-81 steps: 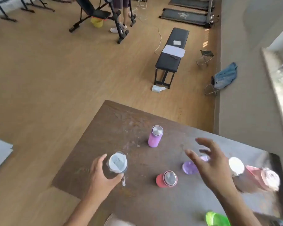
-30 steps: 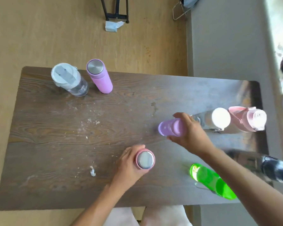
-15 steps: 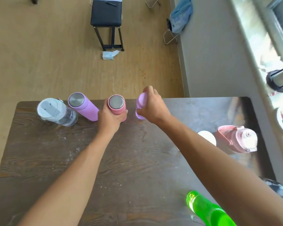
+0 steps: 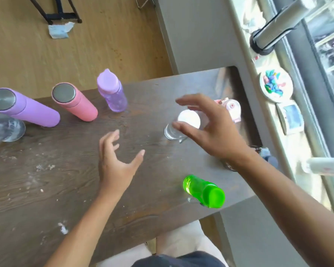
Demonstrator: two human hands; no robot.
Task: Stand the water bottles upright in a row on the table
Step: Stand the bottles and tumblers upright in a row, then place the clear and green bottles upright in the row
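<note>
right hand (image 4: 210, 130), fingers spread, hovers over the white-capped clear bottle (image 4: 181, 124); left hand (image 4: 114, 162) spread, empty. next likely: close around it, carry it to the row beyond the left hand.

Tan wooden floor (image 4: 75, 47), grey wall (image 4: 197, 35), bright window (image 4: 328, 45), dark wooden table (image 4: 46, 189).

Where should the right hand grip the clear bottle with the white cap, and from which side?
Likely around the clear body just below the white cap, coming from above and the right. The clear bottle stands upright, and the open right hand hovers over it with fingers and thumb already spread either side.
</note>
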